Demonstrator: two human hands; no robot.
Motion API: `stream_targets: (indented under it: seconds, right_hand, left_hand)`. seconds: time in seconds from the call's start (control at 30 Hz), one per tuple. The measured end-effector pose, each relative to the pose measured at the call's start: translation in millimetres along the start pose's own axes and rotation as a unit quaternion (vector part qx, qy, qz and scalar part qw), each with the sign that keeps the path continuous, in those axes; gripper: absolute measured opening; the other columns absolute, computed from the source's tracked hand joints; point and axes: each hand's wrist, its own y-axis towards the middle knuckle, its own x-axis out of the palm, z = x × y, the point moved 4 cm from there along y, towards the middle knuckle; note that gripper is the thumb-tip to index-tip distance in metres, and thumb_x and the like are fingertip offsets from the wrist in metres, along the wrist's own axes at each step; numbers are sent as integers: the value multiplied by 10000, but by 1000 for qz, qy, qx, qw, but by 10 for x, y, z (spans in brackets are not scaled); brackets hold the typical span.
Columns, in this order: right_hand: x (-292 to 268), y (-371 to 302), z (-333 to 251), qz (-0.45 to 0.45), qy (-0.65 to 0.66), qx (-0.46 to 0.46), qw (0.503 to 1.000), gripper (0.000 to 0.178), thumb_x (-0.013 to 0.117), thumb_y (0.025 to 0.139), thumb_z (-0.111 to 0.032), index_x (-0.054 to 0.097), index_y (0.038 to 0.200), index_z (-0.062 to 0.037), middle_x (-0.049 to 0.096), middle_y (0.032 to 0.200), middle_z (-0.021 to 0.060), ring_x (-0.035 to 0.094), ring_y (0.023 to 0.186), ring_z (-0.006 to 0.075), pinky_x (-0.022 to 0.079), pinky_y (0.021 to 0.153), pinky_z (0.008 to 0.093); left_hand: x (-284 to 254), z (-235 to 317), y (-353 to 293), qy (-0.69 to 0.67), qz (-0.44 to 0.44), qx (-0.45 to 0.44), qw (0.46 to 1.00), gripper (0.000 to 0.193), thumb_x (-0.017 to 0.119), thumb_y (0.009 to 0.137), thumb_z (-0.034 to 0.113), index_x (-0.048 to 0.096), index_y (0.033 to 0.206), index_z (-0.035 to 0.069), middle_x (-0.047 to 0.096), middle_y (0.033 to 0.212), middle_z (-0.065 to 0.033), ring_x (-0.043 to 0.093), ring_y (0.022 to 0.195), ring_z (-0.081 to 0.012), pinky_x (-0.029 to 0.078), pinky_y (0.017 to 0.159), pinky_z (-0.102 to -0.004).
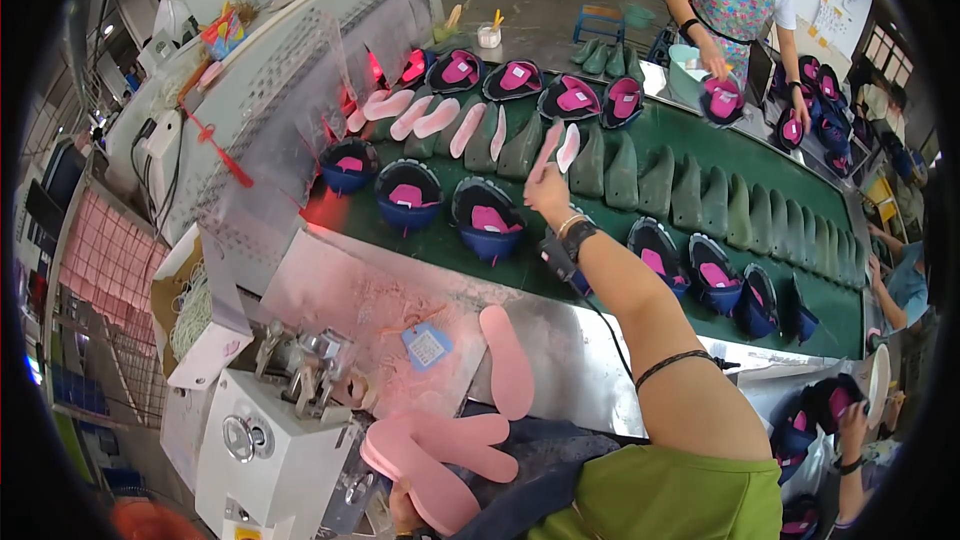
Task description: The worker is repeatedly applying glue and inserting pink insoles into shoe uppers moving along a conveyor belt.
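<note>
My right hand [548, 192] reaches over the green conveyor belt [590, 218], its fingers closed on a pink insole [544, 150] beside a row of dark green shoe lasts [655, 185]. Several lasts to its left have pink insoles [436, 117] on them. Low in the view, my left hand [403, 508] is partly hidden, with its fingers at the edge of a pink insole [425, 488] in a fanned bunch over my lap. Another single insole [507, 360] lies on the metal ledge. Dark blue shoe uppers [488, 220] with pink linings stand along both sides of the lasts.
A white machine [255, 440] stands at lower left, near a blue tag [427, 346] on a pink-dusted board. Behind it is a box of string [193, 315]. Across the belt, a person [735, 0] handles an upper. More people work at the right edge.
</note>
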Motion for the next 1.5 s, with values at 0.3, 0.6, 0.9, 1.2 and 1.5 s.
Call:
stream_targets:
  seconds: [0.3, 0.6, 0.9, 1.2, 1.5]
  right_hand:
    - [337, 502, -19, 79, -192, -191, 959, 376, 645, 773, -162, 677, 1103, 16, 718, 890, 202, 703, 935, 363, 544, 855, 424]
    - [12, -3225, -1198, -524, 49, -311, 791, 247, 654, 930, -279, 706, 971, -41, 665, 872, 147, 652, 796, 322, 510, 698, 414]
    - [-513, -4266, -1122, -582, -62, -188, 789, 363, 643, 940, -331, 586, 1028, 16, 663, 876, 188, 667, 809, 342, 510, 674, 423]
    - [-643, -4465, -1032, -656, 175, -77, 730, 308, 594, 946, -47, 629, 1252, -58, 669, 1014, 124, 665, 892, 265, 531, 794, 363]
    - [-737, -4510, -1321, -508, 242, -307, 767, 245, 621, 928, 1, 671, 1157, -69, 667, 1079, 93, 633, 1053, 206, 490, 907, 337]
  left_hand:
    - [700, -162, 449, 34, -24, -50, 998, 741, 683, 856, 271, 373, 1487, 34, 587, 1314, -131, 637, 1122, -275, 532, 961, -385]
    - [-98, -77, -283, 19, 58, 21, 998, 747, 719, 842, 264, 394, 1478, 47, 599, 1299, -98, 654, 1090, -243, 535, 951, -352]
    - [-106, -193, -508, -34, 39, 43, 998, 792, 768, 797, 270, 408, 1462, 35, 630, 1250, -96, 655, 1083, -237, 550, 926, -368]
    - [-202, -218, -581, 14, 97, 52, 994, 637, 713, 814, 349, 533, 1309, -8, 674, 1140, -126, 681, 991, -261, 567, 866, -380]
    - [-224, -238, -672, -96, -57, 69, 991, 682, 731, 855, 254, 440, 1427, 25, 639, 1237, -109, 665, 1069, -251, 562, 911, -376]
